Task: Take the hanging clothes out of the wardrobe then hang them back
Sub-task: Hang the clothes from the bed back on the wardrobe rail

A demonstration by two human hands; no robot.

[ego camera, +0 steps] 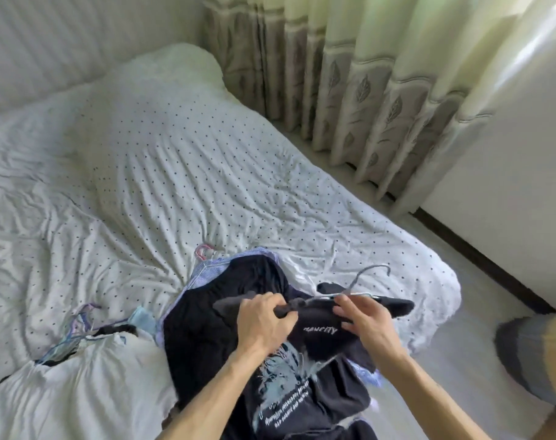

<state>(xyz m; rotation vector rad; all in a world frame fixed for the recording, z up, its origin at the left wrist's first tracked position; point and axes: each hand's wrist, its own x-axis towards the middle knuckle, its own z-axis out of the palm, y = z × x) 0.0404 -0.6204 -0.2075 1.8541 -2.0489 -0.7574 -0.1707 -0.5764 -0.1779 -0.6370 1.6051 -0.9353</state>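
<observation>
Black T-shirt (317, 333) with a print, held over the bed (175, 169) edge. Left hand (264, 322) fingers curl tight round its bunched neck. Right hand (362, 319) fingers pinch its shoulder over the grey wire hanger (360, 279), hook poking up just beyond the fingers. Clothes pile (206, 344) lies under the fingers, loose hangers (76, 325) well left of them, curtain (349, 90) far beyond.
</observation>
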